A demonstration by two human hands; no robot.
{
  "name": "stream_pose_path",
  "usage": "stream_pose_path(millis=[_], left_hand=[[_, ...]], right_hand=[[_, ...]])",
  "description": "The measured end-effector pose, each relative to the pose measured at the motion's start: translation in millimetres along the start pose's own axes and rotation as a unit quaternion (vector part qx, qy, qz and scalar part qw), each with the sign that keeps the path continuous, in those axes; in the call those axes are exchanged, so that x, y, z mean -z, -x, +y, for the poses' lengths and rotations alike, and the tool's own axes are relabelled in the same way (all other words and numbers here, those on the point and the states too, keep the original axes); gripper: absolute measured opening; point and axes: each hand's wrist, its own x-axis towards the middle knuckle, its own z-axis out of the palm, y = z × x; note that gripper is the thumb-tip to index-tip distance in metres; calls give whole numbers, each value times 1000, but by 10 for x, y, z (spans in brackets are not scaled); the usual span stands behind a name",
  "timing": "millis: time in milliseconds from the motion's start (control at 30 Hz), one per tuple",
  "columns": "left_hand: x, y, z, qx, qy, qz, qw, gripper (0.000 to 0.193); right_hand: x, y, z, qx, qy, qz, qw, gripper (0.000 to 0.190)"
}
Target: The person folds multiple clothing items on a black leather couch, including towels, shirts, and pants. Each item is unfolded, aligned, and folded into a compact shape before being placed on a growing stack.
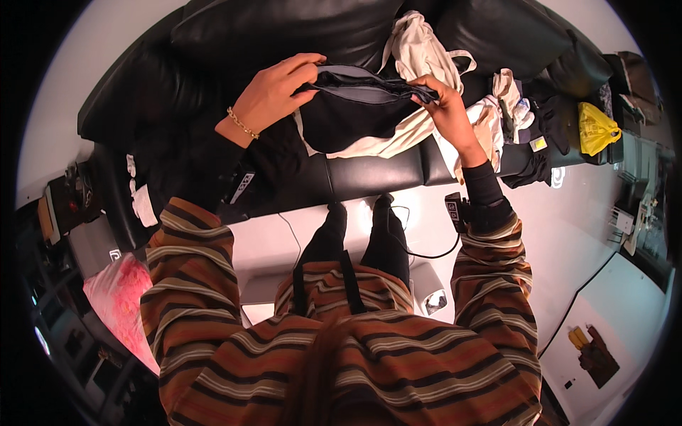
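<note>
Between my two hands hangs a dark cloth item (357, 118), its grey-lined opening stretched sideways and facing up toward me. My left hand (279, 96) grips one end of the opening between thumb and fingers, and a chain bracelet circles that wrist. At the other end, my right hand (445, 109) pinches the bunched edge. Cream fabric (381, 145) shows below and behind the dark cloth, lying on the black leather sofa (373, 173). What kind of item the dark cloth is, I cannot tell.
A cream cloth bag (421, 50) with straps rests against the backrest. Rightward along the seat lie white garments (487, 120), dark clothes (549, 117) and a yellow plastic bag (597, 130). White cloth (144, 205) drapes the left armrest. A black cable (437, 256) loops near my right forearm.
</note>
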Motion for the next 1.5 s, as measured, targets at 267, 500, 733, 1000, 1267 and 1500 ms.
stream_pose_path(millis=[267, 500, 733, 1000, 1267, 1500], left_hand=[[-887, 666, -164, 4, 89, 85, 992, 42], [-2412, 1735, -336, 125, 122, -66, 982, 52], [-3088, 2116, -919, 330, 271, -40, 903, 37], [-3715, 1633, -2205, 473, 72, 1, 878, 91], [-4423, 1758, -2184, 592, 77, 77, 799, 101], [-4137, 1563, -1788, 665, 123, 127, 726, 61]], right_hand=[[-390, 523, 611, -33, -29, -1, 999, 43], [-1547, 1555, 1978, -181, -32, -23, 983, 36], [-1842, 1478, 2700, -305, -93, -19, 947, 24], [-1930, 366, 3648, -353, 14, 133, 926, 83], [-2075, 475, 4085, -515, -84, 101, 847, 56], [-1868, 378, 3472, -504, -181, 7, 845, 26]])
